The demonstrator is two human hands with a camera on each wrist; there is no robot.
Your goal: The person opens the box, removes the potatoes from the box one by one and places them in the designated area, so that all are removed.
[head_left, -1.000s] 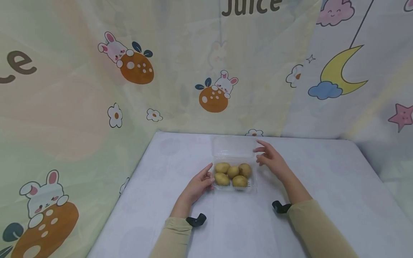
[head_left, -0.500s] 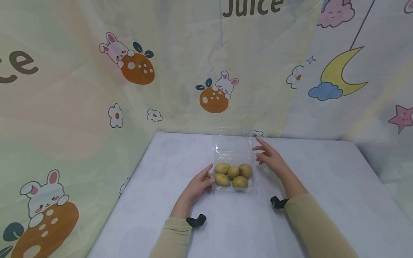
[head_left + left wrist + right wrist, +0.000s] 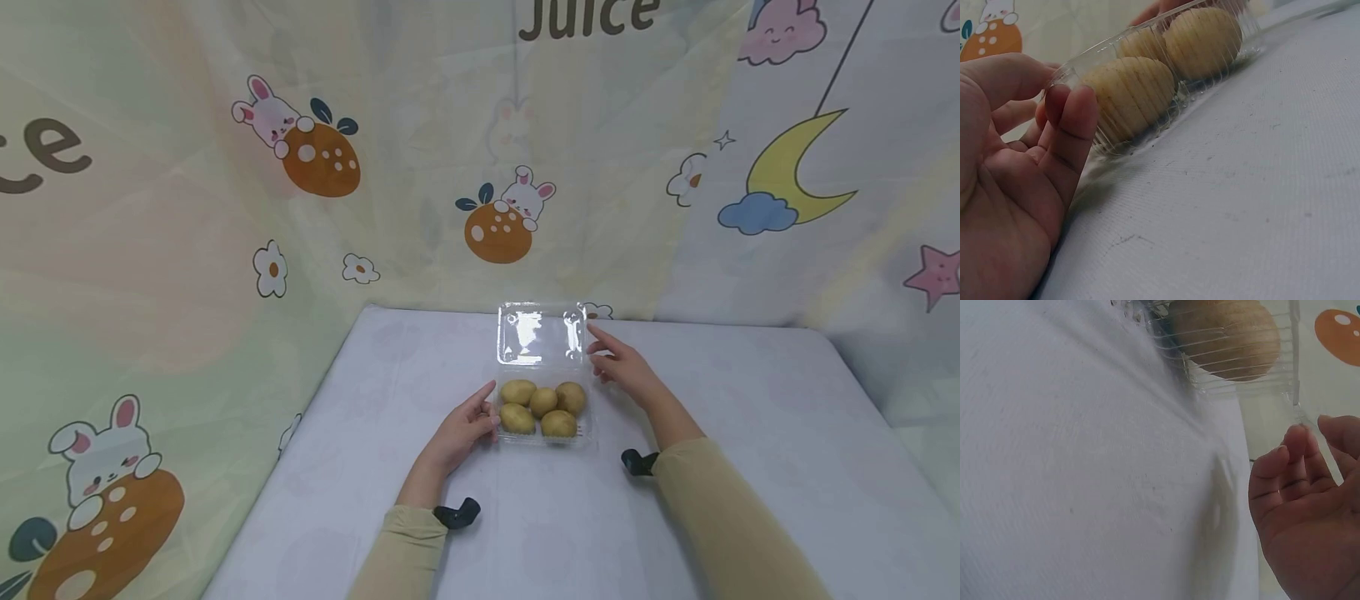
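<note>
A clear plastic clamshell box (image 3: 543,440) stands on the white table, with several potatoes (image 3: 558,423) in its base. Its clear lid (image 3: 542,335) is raised at the back, tilted up and shining with reflections. My left hand (image 3: 457,429) is at the left side of the base. In the left wrist view its thumb and curled fingers (image 3: 1075,122) hold the rim and ribbed wall. At the lid's right edge is my right hand (image 3: 626,371). The right wrist view shows its thumb and fingertips (image 3: 1295,434) together on the thin lid edge.
The white table (image 3: 360,517) reaches around the box on all sides. Behind it hangs a printed cloth backdrop (image 3: 420,167) with rabbits and flowers. A black wrist mount (image 3: 458,513) is on the left wrist, another black mount (image 3: 639,462) on the right.
The lid has swung up from lying back toward the table to a steeper tilt. My right hand has moved slightly left and nearer with it. The left hand and potatoes have stayed put.
</note>
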